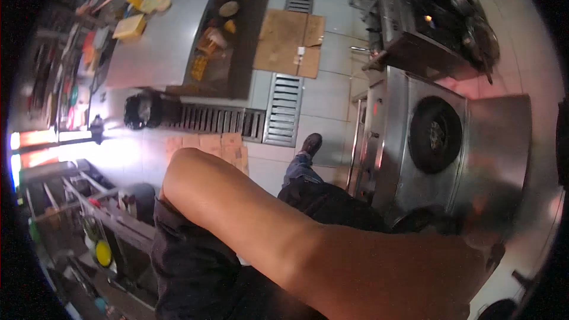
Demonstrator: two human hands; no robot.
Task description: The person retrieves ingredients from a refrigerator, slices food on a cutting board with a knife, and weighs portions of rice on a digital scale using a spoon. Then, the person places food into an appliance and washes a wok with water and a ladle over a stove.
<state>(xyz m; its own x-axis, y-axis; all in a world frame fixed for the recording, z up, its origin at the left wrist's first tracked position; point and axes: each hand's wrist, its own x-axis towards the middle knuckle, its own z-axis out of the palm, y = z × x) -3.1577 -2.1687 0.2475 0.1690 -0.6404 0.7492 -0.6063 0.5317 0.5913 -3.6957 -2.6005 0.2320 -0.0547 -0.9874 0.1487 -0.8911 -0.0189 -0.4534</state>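
Note:
A bare forearm crosses the lower middle of the view, its bent elbow beside a dark sleeve. It seems to be my left arm. My left hand [397, 266] is a large, shaded shape close to the camera at the lower right. Its fingers cannot be made out, nor whether it holds anything. My right hand is outside the view. Beyond the forearm, a dark shoe [312, 143] and blue trouser leg show on the tiled floor. A metal stove [394, 142] with a round black burner ring [435, 134] stands to the right.
A steel table [160, 41] with a yellow container [130, 26] is at the upper left. Cardboard [278, 41] lies on the floor by metal drain grates [283, 109]. A black-lined bin [142, 111] stands left, and a cluttered rack [118, 219] lower left. Another cooking unit [427, 53] is upper right.

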